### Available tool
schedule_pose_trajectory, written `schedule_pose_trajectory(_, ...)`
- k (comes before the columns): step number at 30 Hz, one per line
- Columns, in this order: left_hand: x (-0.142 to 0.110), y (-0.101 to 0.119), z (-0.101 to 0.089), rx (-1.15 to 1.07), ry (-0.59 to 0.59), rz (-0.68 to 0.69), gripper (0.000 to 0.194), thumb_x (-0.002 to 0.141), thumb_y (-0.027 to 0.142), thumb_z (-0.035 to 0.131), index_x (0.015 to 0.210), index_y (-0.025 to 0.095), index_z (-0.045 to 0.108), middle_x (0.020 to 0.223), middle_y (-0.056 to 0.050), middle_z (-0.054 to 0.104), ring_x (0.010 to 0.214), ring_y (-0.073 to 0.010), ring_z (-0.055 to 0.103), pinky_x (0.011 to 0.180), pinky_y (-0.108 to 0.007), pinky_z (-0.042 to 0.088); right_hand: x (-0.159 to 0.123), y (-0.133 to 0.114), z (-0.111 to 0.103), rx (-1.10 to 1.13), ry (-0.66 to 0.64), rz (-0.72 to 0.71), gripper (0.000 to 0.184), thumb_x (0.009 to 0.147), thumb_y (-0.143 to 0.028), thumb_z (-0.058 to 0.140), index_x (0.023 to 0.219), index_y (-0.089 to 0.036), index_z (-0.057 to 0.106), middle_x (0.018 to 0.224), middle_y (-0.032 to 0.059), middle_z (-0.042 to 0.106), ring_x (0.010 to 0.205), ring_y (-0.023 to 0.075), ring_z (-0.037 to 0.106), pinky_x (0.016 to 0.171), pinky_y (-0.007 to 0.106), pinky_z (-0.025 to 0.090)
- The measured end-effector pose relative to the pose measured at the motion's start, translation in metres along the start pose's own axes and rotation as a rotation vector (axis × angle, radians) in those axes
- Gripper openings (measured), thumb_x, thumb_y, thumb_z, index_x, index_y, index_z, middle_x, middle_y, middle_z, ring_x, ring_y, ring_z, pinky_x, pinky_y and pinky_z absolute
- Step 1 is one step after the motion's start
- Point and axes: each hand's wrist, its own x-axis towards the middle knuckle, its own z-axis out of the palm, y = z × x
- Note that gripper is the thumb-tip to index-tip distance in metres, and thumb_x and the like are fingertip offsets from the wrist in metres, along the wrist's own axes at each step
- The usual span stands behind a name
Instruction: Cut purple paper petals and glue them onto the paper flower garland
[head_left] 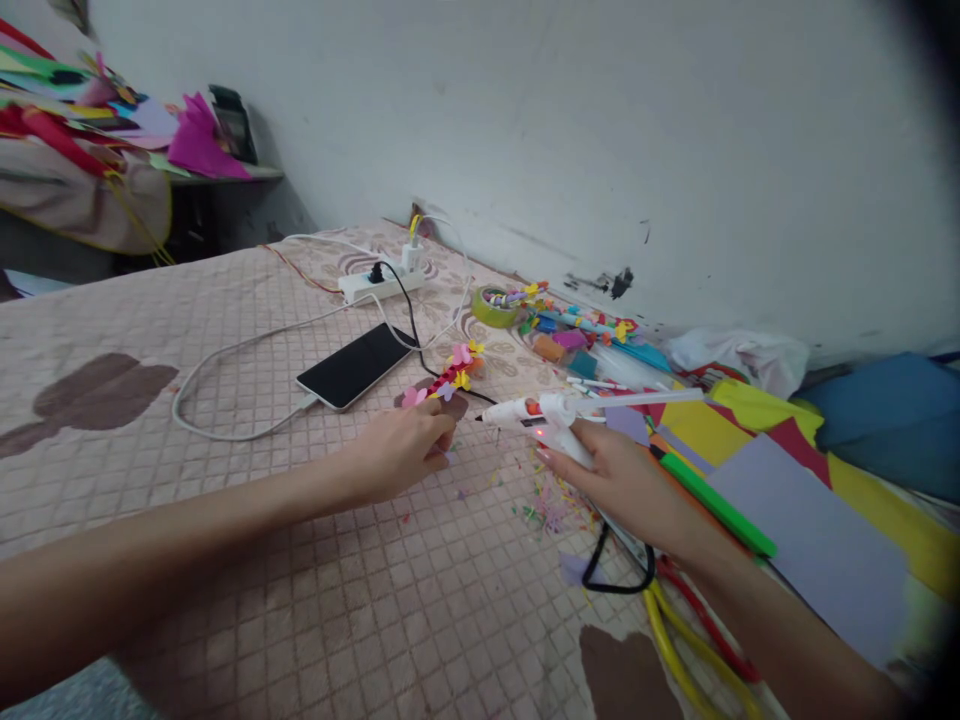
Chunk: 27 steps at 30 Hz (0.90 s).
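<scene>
Much quilted cover (330, 610) spreads to its near-left edge; your left hand (397, 455) curls at the flowered stick (448, 377), grip unclear; right hand (630, 490) grasps the hot-glue gun (517, 412).

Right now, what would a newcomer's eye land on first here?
Probably the white glue gun in the right hand, near mid-view, with a small red light glowing on it. Just left of its nozzle, the left hand holds a red strip trimmed with pink and yellow flowers. The dark-screened phone also stands out on the pale cover, beyond the left hand.
</scene>
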Motion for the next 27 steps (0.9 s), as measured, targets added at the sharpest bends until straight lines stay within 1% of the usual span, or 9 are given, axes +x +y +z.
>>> schedule_pose_trajectory(2, 0.001, 0.0, 0.0, -0.048, 0.01, 0.013, 0.006, 0.073, 0.021, 0.056, 0.076, 0.016, 0.058, 0.087, -0.004, 0.061, 0.066, -0.0141, 0.054, 0.053, -0.024, 0.033, 0.0, 0.0, 0.0, 0.004, 0.006, 0.0, 0.03, 0.084, -0.038, 0.049, 0.062, -0.021, 0.04, 0.064, 0.0011, 0.055, 0.056, 0.0151, 0.049, 0.048, 0.025, 0.028)
schedule_pose_trajectory(5, 0.003, -0.002, -0.003, -0.172, 0.016, -0.006, 0.004, 0.072, 0.02, 0.057, 0.072, 0.016, 0.058, 0.072, -0.001, 0.061, 0.059, -0.0112, 0.052, 0.052, -0.022, 0.033, 0.0, 0.0, 0.0, 0.02, 0.013, -0.004, 0.03, 0.084, -0.038, 0.049, 0.062, -0.021, 0.04, 0.063, 0.0009, 0.055, 0.055, 0.0148, 0.048, 0.048, 0.025, 0.028)
schedule_pose_trajectory(9, 0.006, -0.008, -0.015, -0.378, 0.009, -0.068, 0.01, 0.074, 0.025, 0.058, 0.071, 0.016, 0.058, 0.058, 0.002, 0.057, 0.051, -0.0088, 0.05, 0.049, -0.02, 0.035, 0.0, 0.003, 0.0, 0.057, -0.017, 0.018, 0.03, 0.084, -0.04, 0.048, 0.063, -0.02, 0.042, 0.062, 0.0006, 0.054, 0.055, 0.0152, 0.048, 0.049, 0.026, 0.03)
schedule_pose_trajectory(11, 0.008, -0.012, -0.023, -0.447, 0.018, -0.092, 0.012, 0.077, 0.027, 0.055, 0.075, 0.016, 0.06, 0.059, 0.002, 0.058, 0.052, -0.0091, 0.052, 0.049, -0.019, 0.036, 0.001, 0.006, 0.001, 0.105, -0.048, 0.037, 0.029, 0.084, -0.043, 0.047, 0.066, -0.02, 0.045, 0.062, 0.0006, 0.054, 0.056, 0.0156, 0.049, 0.049, 0.026, 0.031)
schedule_pose_trajectory(12, 0.008, -0.014, -0.027, -0.46, 0.033, -0.089, 0.013, 0.077, 0.027, 0.055, 0.076, 0.016, 0.061, 0.063, 0.001, 0.061, 0.055, -0.0095, 0.053, 0.052, -0.02, 0.038, 0.001, 0.007, 0.001, 0.131, -0.061, 0.045, 0.03, 0.084, -0.044, 0.046, 0.067, -0.02, 0.047, 0.063, 0.0004, 0.053, 0.056, 0.0155, 0.048, 0.05, 0.026, 0.032)
schedule_pose_trajectory(16, 0.01, -0.02, -0.035, -0.441, 0.094, -0.061, 0.014, 0.078, 0.022, 0.052, 0.082, 0.016, 0.064, 0.076, -0.001, 0.066, 0.065, -0.0103, 0.056, 0.06, -0.021, 0.041, 0.003, 0.007, 0.0, 0.189, -0.08, 0.086, 0.031, 0.084, -0.045, 0.045, 0.067, -0.019, 0.048, 0.06, -0.0012, 0.048, 0.054, 0.0142, 0.045, 0.048, 0.025, 0.031)
schedule_pose_trajectory(21, 0.011, -0.023, -0.033, -0.437, 0.097, -0.036, 0.016, 0.079, 0.021, 0.051, 0.085, 0.018, 0.066, 0.078, -0.001, 0.067, 0.066, -0.01, 0.056, 0.06, -0.021, 0.041, 0.004, 0.003, -0.002, 0.322, -0.071, 0.071, 0.029, 0.084, -0.043, 0.046, 0.07, -0.018, 0.051, 0.063, -0.0009, 0.051, 0.057, 0.0138, 0.047, 0.049, 0.024, 0.034)
schedule_pose_trajectory(24, 0.011, -0.028, -0.03, -0.465, 0.112, -0.032, 0.016, 0.079, 0.023, 0.051, 0.084, 0.016, 0.063, 0.076, -0.001, 0.066, 0.064, -0.0101, 0.057, 0.056, -0.021, 0.041, 0.004, 0.002, -0.003, 0.367, -0.075, 0.077, 0.028, 0.084, -0.042, 0.048, 0.07, -0.018, 0.052, 0.063, -0.0014, 0.05, 0.056, 0.0133, 0.046, 0.049, 0.023, 0.034)
schedule_pose_trajectory(27, 0.011, -0.033, -0.027, -0.475, 0.135, -0.04, 0.014, 0.077, 0.025, 0.052, 0.081, 0.015, 0.061, 0.073, -0.001, 0.064, 0.061, -0.0096, 0.055, 0.054, -0.02, 0.041, 0.005, 0.002, -0.002, 0.398, -0.101, 0.082, 0.026, 0.084, -0.04, 0.048, 0.072, -0.017, 0.054, 0.065, -0.0006, 0.053, 0.059, 0.0143, 0.049, 0.052, 0.024, 0.037)
